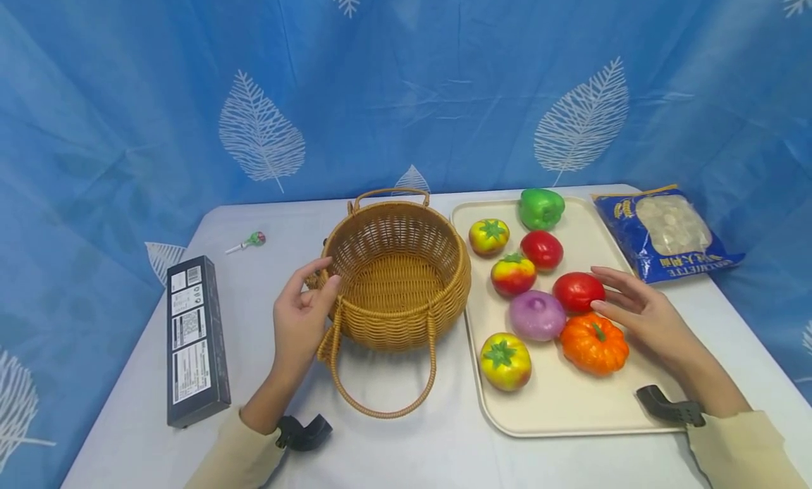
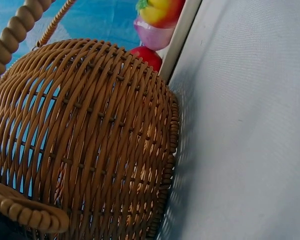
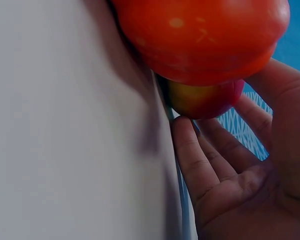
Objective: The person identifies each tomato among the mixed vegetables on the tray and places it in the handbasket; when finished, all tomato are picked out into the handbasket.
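My left hand (image 1: 304, 309) is at the left rim of a round wicker basket (image 1: 396, 337), index finger and thumb extended over the rim. The basket is bare inside, its front handle hanging down to the table; its woven side (image 2: 100, 135) fills much of the left wrist view. On the right, my right hand (image 1: 653, 320) reaches over a cream tray (image 1: 571, 408), its spread fingertips beside a glossy red toy tomato (image 1: 576, 292). Whether they touch it is unclear. A toy orange pumpkin (image 1: 595, 344) sits just in front, and a purple toy onion (image 1: 536, 316) lies left of it.
Also on the tray are a green pepper (image 1: 541, 208), another red tomato (image 1: 542, 250) and several yellow-red fruits with green tops (image 1: 505, 362). A blue pasta bag (image 1: 669, 232) overlaps the tray's right edge. Farther left lie a black box (image 1: 198, 337) and a lollipop (image 1: 247, 242).
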`<state>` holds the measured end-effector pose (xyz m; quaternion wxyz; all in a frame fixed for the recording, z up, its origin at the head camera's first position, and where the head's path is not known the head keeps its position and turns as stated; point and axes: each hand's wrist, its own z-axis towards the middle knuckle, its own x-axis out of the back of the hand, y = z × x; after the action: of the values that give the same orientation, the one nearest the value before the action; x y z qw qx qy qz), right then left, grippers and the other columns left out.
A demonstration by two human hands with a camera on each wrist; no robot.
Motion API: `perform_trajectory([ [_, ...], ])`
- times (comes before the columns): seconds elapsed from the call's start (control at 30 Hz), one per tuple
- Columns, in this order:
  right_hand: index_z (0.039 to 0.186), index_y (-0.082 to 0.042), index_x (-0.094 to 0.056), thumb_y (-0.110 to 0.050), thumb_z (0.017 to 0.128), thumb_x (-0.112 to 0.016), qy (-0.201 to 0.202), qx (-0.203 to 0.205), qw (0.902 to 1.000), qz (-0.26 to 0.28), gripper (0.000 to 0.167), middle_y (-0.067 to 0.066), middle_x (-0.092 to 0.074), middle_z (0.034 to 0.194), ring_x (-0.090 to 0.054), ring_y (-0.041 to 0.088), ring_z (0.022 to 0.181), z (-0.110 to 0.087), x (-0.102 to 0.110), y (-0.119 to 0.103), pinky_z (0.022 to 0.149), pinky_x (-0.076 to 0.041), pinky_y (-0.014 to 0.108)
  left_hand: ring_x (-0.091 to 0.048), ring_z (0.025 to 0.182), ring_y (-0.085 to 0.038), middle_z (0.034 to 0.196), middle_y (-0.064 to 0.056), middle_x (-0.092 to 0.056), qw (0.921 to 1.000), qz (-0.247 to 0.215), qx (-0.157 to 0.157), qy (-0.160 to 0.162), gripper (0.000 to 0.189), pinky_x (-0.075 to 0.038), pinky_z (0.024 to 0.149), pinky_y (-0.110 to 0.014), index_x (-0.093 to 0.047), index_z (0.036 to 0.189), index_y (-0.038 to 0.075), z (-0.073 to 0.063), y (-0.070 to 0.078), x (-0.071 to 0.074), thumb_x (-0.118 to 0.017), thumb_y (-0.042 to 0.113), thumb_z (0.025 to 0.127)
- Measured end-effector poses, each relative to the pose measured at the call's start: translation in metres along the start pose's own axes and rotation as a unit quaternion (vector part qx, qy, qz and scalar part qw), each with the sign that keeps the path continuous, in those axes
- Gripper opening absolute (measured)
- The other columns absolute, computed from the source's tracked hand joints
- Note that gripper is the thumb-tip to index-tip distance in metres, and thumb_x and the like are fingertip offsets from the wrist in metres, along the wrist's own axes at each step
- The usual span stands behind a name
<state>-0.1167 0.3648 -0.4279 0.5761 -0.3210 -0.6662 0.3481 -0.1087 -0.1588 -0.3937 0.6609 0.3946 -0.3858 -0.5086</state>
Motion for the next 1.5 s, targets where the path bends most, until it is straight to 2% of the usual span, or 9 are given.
perform_trajectory([
  [0.17, 0.155, -0.018, -0.045, -0.029, 0.1, -0.069, 0.005, 0.018, 0.9998, 0.005, 0.061, 0.003, -0.051, 0.148, -0.057, 0.005, 0.122, 0.0, -0.002, 0.0, 0.087, -0.046, 0.01, -0.024, 0.038, -0.006, 0.047, 0.003, -0.032, 0.9999, 0.01, 0.004, 0.005, 0.034, -0.019, 0.035, -0.025, -0.065, 0.134, 0.01, -0.001, 0.0, 0.001, -0.068, 0.013, 0.1],
  [0.23, 0.154, -0.016, -0.046, -0.03, 0.1, -0.069, 0.007, 0.018, 0.9998, 0.005, 0.06, 0.002, -0.052, 0.147, -0.055, -0.003, 0.117, 0.0, -0.003, 0.0, 0.086, -0.046, 0.01, -0.024, 0.038, -0.006, 0.048, 0.003, -0.032, 0.9999, 0.01, 0.006, 0.005, 0.034, -0.019, 0.035, -0.025, -0.065, 0.134, 0.01, -0.002, 0.0, 0.001, -0.068, 0.013, 0.1],
  [0.5, 0.156, -0.023, -0.042, -0.041, 0.099, -0.067, 0.025, -0.025, 0.9989, -0.03, 0.064, 0.017, -0.044, 0.153, -0.048, 0.044, 0.134, -0.001, 0.003, -0.005, 0.09, -0.052, 0.023, -0.024, 0.038, -0.006, 0.048, 0.002, -0.032, 0.9999, 0.016, 0.008, 0.0, 0.034, -0.019, 0.035, -0.024, -0.065, 0.134, 0.012, 0.0, 0.001, 0.002, -0.068, 0.016, 0.101],
  [0.6, 0.156, -0.023, -0.042, -0.037, 0.1, -0.067, 0.036, -0.014, 0.9989, -0.027, 0.063, 0.017, -0.044, 0.153, -0.053, 0.035, 0.132, -0.002, 0.007, -0.007, 0.089, -0.052, 0.021, -0.024, 0.038, -0.006, 0.048, 0.001, -0.032, 0.9999, 0.014, 0.004, -0.002, 0.033, -0.019, 0.036, -0.024, -0.065, 0.134, 0.013, 0.001, 0.001, 0.002, -0.068, 0.016, 0.101],
  [0.73, 0.155, -0.022, -0.044, -0.03, 0.1, -0.069, 0.053, 0.004, 0.9985, -0.008, 0.061, 0.008, -0.049, 0.149, -0.057, 0.001, 0.118, -0.006, 0.011, -0.009, 0.082, -0.048, 0.009, -0.024, 0.038, -0.006, 0.048, 0.001, -0.032, 0.9999, 0.009, 0.0, -0.005, 0.034, -0.019, 0.036, -0.024, -0.064, 0.135, 0.012, 0.001, 0.0, 0.001, -0.067, 0.014, 0.101],
  [0.83, 0.155, -0.022, -0.045, -0.027, 0.1, -0.069, 0.06, 0.012, 0.9981, 0.007, 0.061, 0.004, -0.051, 0.148, -0.053, -0.012, 0.11, -0.007, 0.013, -0.012, 0.082, -0.048, 0.008, -0.024, 0.038, -0.006, 0.048, 0.002, -0.032, 0.9999, 0.014, 0.001, -0.004, 0.035, -0.019, 0.036, -0.024, -0.064, 0.135, 0.012, 0.0, 0.0, 0.001, -0.067, 0.014, 0.101],
  [1.07, 0.155, -0.025, -0.045, -0.033, 0.099, -0.07, 0.076, 0.001, 0.9971, 0.003, 0.062, 0.008, -0.048, 0.151, -0.055, 0.0, 0.118, -0.008, 0.011, -0.032, 0.08, -0.049, 0.009, -0.024, 0.038, -0.005, 0.047, 0.002, -0.032, 0.9998, 0.017, 0.005, -0.001, 0.034, -0.019, 0.036, -0.022, -0.064, 0.135, 0.011, -0.001, 0.0, 0.002, -0.068, 0.013, 0.101],
  [1.3, 0.152, -0.02, -0.049, -0.028, 0.099, -0.071, 0.083, 0.036, 0.9953, 0.036, 0.058, -0.002, -0.054, 0.141, -0.058, -0.011, 0.109, -0.004, -0.002, -0.066, 0.081, -0.051, 0.012, -0.024, 0.039, -0.004, 0.048, 0.004, -0.031, 0.9996, 0.025, 0.014, 0.002, 0.035, -0.019, 0.036, -0.022, -0.062, 0.135, 0.006, -0.001, -0.001, 0.0, -0.066, 0.008, 0.101],
  [1.5, 0.151, -0.018, -0.051, -0.024, 0.099, -0.07, 0.077, 0.061, 0.9941, 0.046, 0.056, 0.003, -0.054, 0.142, -0.059, -0.006, 0.113, -0.003, -0.012, -0.088, 0.082, -0.052, 0.014, -0.024, 0.04, -0.003, 0.048, 0.005, -0.031, 0.9996, 0.026, 0.014, 0.003, 0.034, -0.019, 0.037, -0.021, -0.063, 0.134, 0.004, -0.001, 0.003, -0.001, -0.065, 0.007, 0.101],
])
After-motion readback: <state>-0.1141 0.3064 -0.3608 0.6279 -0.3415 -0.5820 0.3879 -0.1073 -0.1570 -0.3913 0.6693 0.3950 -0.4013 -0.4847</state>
